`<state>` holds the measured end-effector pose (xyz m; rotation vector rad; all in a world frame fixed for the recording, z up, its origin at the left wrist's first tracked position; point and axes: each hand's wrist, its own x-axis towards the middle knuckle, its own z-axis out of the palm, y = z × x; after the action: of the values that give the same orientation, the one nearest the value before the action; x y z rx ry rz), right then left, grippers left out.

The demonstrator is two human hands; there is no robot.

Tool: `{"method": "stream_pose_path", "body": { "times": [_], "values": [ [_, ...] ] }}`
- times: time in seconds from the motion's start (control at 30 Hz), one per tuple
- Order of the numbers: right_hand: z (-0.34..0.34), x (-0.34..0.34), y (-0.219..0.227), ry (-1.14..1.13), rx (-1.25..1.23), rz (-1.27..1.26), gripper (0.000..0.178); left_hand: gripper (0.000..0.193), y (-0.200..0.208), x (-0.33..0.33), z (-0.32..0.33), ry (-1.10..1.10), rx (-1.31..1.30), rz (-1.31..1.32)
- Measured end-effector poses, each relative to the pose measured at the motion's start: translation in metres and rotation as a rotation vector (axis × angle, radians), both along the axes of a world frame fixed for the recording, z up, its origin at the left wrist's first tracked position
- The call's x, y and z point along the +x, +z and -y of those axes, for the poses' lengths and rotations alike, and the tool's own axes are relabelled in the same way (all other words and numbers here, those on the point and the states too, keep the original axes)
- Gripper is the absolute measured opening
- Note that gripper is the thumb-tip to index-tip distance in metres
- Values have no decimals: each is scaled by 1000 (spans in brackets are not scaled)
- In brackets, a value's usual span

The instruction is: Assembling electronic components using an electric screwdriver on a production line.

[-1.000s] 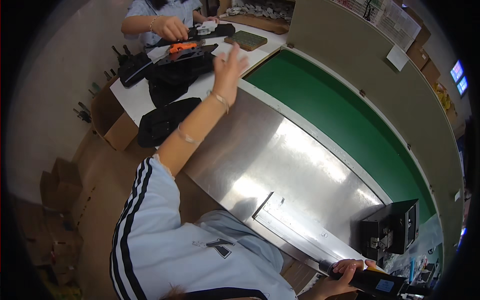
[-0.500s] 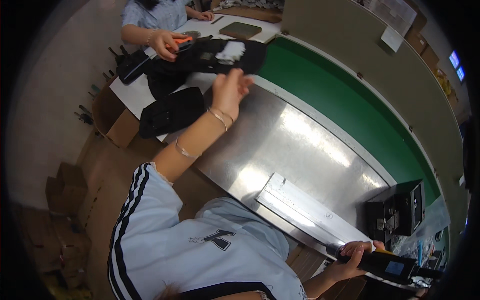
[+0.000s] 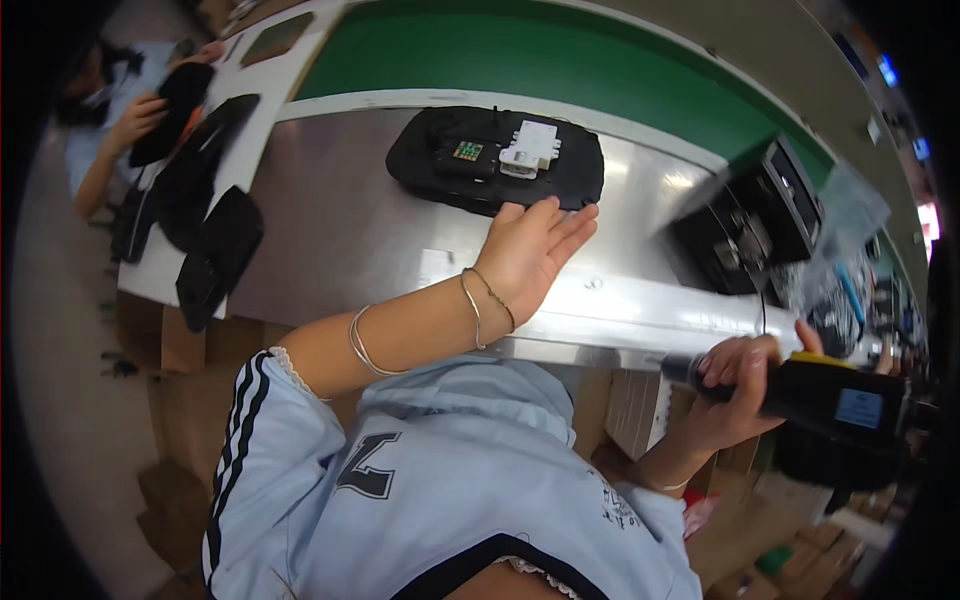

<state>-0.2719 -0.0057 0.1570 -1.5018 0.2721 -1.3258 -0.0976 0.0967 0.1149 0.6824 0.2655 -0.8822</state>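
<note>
A rounded black tray-like piece (image 3: 415, 165) lies on the metal bench top, with a small green circuit board (image 3: 467, 151) and a white block-shaped part (image 3: 532, 143) on it. My left hand (image 3: 535, 255) is at its near edge, fingers stretched out and holding nothing. Whether the fingertips touch the edge, I cannot tell. At the right, my right hand (image 3: 735, 385) is wrapped round a black power screwdriver (image 3: 820, 390) with a yellow part and a blue label. The tool points leftward over the front of the bench.
A metal bar (image 3: 660, 318) runs along the bench front. Right of it stand a black box-shaped device (image 3: 750, 220) and clear plastic bags (image 3: 850, 220). A green strip (image 3: 440, 50) borders the back. Far left, a co-worker (image 3: 120, 120) holds a black piece by a white table (image 3: 270, 75).
The black piece with the white part has come from the co-worker's side onto the metal bench. My left hand moved with it to the right. The view has turned; the screwdriver stays in my right hand.
</note>
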Motion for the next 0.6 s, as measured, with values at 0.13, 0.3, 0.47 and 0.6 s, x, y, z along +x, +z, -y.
{"method": "stream_pose_path", "body": {
  "times": [0.13, 0.3, 0.47, 0.6],
  "values": [
    [31, -10, 20, 24, 2, 71, 35, 27, -8, -30, 22, -191, -80, -160],
    [70, 3, 41, 33, 36, 60, 30, 44, 3, -33, 30, -407, -137, -227],
    [120, 17, 51, 70, -60, 80, 22, 36, 25, 21, 21, -654, -148, 392],
    [137, 39, 51, 35, -111, 48, 23, 27, 3, 69, 22, -521, 193, 1396]
  ]
}}
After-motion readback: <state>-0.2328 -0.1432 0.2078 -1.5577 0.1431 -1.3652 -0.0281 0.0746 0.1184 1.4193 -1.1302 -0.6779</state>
